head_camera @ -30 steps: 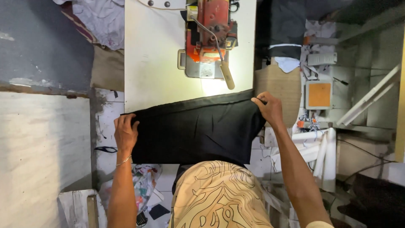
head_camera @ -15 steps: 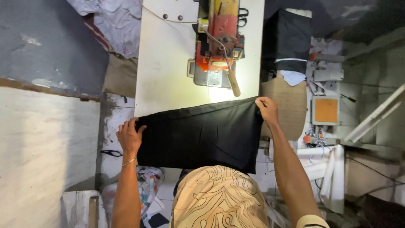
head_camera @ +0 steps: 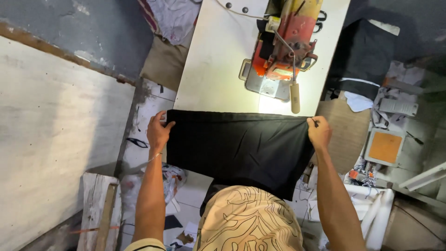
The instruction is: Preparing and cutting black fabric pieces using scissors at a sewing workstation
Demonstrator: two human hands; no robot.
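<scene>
A piece of black cloth (head_camera: 239, 146) is stretched flat between my two hands at the near edge of a white sewing table (head_camera: 218, 60). My left hand (head_camera: 159, 131) grips the cloth's left corner. My right hand (head_camera: 318, 132) pinches its right corner. The cloth hangs down over my lap, above my patterned cream shirt (head_camera: 251, 221). An orange-red sewing machine (head_camera: 283, 44) stands on the table just beyond the cloth, with a pale handle (head_camera: 294, 96) pointing toward me.
A pale wall (head_camera: 51, 139) rises on my left. Dark folded fabric (head_camera: 367, 51) lies to the right of the table, near an orange square pad (head_camera: 384, 147). Scraps and bags litter the tiled floor (head_camera: 153, 111) under the table's left side.
The view has tilted and moved closer. Both hands still hold the black cloth stretched at the table's edge, now drawn flatter and straighter along its top edge.
</scene>
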